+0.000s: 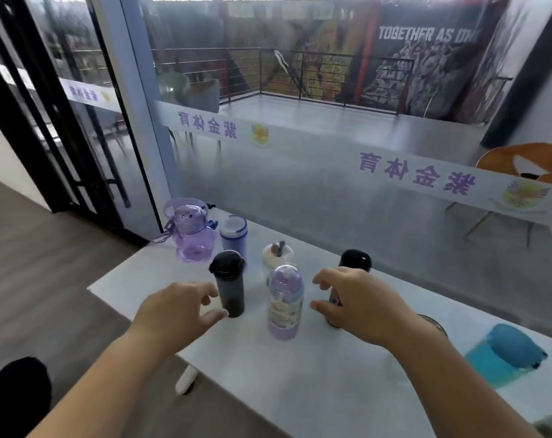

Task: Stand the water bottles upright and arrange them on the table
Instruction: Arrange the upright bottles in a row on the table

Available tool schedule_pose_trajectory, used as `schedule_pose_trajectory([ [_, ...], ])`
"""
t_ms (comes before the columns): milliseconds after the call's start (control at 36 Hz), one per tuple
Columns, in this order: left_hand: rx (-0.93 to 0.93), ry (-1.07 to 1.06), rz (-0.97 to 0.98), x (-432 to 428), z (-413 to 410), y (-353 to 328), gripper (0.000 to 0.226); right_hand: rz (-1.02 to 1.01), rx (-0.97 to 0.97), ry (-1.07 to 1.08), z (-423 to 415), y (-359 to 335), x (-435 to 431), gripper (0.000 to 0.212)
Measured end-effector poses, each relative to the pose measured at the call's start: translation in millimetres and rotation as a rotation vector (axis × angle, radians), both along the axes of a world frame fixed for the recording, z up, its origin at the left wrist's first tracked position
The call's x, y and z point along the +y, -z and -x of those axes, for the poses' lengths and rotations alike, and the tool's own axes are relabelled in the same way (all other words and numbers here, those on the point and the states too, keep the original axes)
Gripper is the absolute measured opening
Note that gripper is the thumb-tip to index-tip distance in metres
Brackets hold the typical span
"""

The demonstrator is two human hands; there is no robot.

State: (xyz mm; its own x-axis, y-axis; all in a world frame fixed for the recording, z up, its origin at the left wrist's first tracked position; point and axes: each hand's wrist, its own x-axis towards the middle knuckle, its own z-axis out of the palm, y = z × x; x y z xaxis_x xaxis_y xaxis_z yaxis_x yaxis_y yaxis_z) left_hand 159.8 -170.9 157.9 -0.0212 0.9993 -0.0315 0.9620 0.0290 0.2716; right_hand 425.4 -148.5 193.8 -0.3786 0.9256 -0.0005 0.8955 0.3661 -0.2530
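**Bottles upright across the table, both hands loose among them**

White table, far edge close along a glass wall.

At the far left corner, purple jug with a carry loop: upright, lid up. Just beside it on the right, blue-and-white bottle: also upright, long axis vertical, cap on top.

Nearer the left edge, left hand: released, fingers loosely curved, nothing in them. Thumb tip just beside the foot of the dark grey bottle; touching or not, unclear. Dark grey bottle upright, black cap pointing up.

Further right and toward the far edge, short white bottle: upright, seen from above, a dark fitting on its lid.

In the middle of the table, between the two hands, purple printed bottle: upright, long axis vertical, domed cap up, apart from both hands.

Right of it, right hand: fingers and thumb spread and curved toward the printed bottle, nothing between the tips, so released as well. Directly behind that hand, black bottle: upright, rounded cap up, lower body mostly hidden. Against the palm or clear of it, impossible to tell.

Near the right edge, blue bottle: blurred, tipped well over rather than standing. Long axis slanting, darker blue cap toward the right and the far edge, clear blue body toward the near left.
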Motion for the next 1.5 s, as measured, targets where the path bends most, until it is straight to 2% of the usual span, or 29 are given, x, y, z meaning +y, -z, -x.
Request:
schedule_pose_trajectory([
  [361, -0.016, -0.084, -0.001, 119, 96, 24, 0.035, 0.0, 0.032, -0.044, 80, 20, 130, 0.038],
  [472, -0.012, -0.118, -0.023, 166, 120, 25, 0.032, 0.022, -0.017, -0.063, 105, 25, 184, 0.043],
  [556, -0.088, -0.158, -0.084, 194, 135, 27, 0.03, 0.057, -0.072, -0.084, 121, 27, 219, 0.046],
  [639, -0.152, -0.159, -0.194, 220, 155, 37, 0.036, 0.101, -0.104, -0.096, 136, 28, 246, 0.046],
  [778, -0.24, -0.176, -0.204, 260, 182, 54, 0.048, 0.125, -0.124, -0.116, 153, 34, 273, 0.043],
  [861, -0.263, -0.119, -0.158, 288, 196, 65, 0.046, 0.149, -0.113, -0.094, 167, 41, 285, 0.041],
  [944, -0.348, -0.022, -0.15, 307, 201, 67, 0.031, 0.172, -0.104, -0.035, 178, 49, 292, 0.04],
  [1028, -0.408, 0.05, -0.054, 323, 206, 64, 0.02, 0.194, -0.092, 0.031, 188, 54, 298, 0.041],
  [1139, -0.337, 0.18, -0.003, 350, 219, 63, 0.023, 0.229, -0.08, 0.112, 202, 60, 303, 0.046],
  [1250, -0.276, 0.291, 0.008, 378, 229, 66, 0.03, 0.321, -0.064, 0.161, 218, 70, 305, 0.062],
  [1333, -0.316, 0.326, 0.015, 394, 232, 66, 0.03, 0.387, -0.105, 0.183, 227, 79, 306, 0.07],
  [1500, -0.374, 0.395, 0.014, 424, 233, 59, 0.027, 0.457, -0.121, 0.275, 239, 93, 310, 0.068],
])
